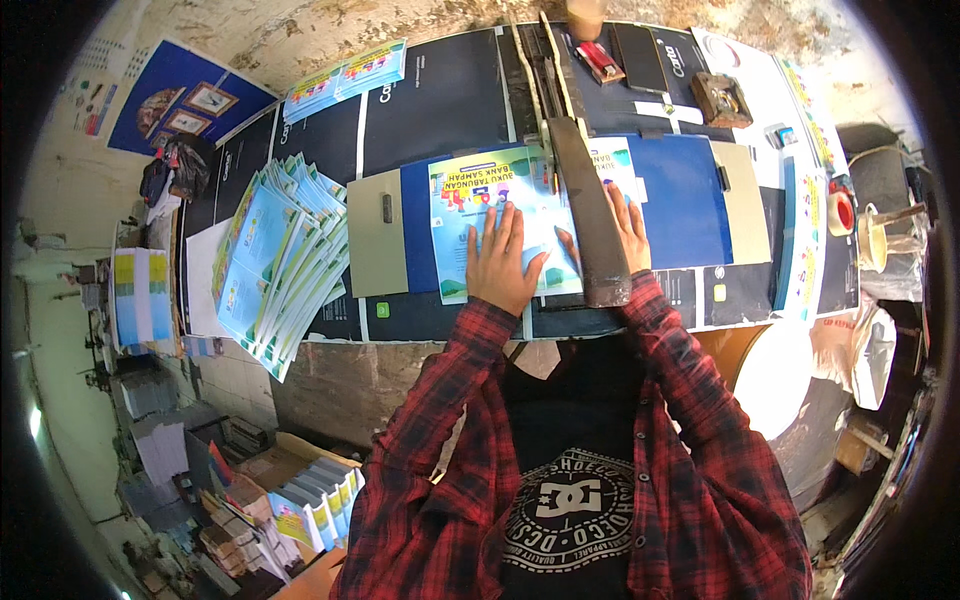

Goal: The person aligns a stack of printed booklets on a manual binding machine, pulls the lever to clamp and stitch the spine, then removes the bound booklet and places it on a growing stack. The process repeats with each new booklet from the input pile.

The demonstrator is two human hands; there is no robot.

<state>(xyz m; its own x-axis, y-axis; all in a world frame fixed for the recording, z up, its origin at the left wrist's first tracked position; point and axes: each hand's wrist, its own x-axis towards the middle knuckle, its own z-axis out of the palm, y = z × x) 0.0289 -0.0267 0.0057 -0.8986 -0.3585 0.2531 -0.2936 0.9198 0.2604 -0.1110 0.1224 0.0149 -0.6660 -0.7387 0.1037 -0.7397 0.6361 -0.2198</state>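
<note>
My left hand lies flat, fingers spread, on a light-blue printed booklet cover on the work table. My right hand rests flat on the right side of the same sheet, just right of a long dark cutter arm that runs across it from far to near. The sheet lies on a blue board with grey flaps. Red plaid sleeves cover both forearms.
A fanned stack of the same booklet covers lies left on the dark table. A phone, a small red box and a wooden block sit far right. A tape roll and glue cup stand right. Boxes of booklets sit below left.
</note>
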